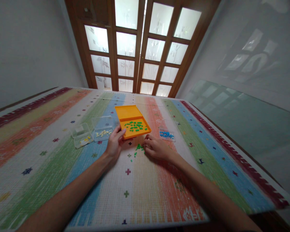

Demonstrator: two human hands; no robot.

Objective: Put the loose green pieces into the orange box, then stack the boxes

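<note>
My left hand (115, 143) grips the near left corner of an open orange plastic box (128, 112), its thumb over the rim. The box is tilted, with its lid folded back on the far side. Several small green building bricks (137, 125) lie scattered in its tray. Just below the box, my right hand (157, 147) is at the tablecloth with fingers curled and pinched together. Its fingertips are beside a small pile of loose green bricks (138, 147). Whatever is between those fingers is hidden.
To the left stand two open clear plastic boxes, one with pale cream pieces (103, 132), the other with yellow pieces (85, 140). A clear box of blue pieces (166, 134) is right of my right hand. A striped tablecloth (82, 180) covers the table; glazed wooden doors (137, 48) stand beyond.
</note>
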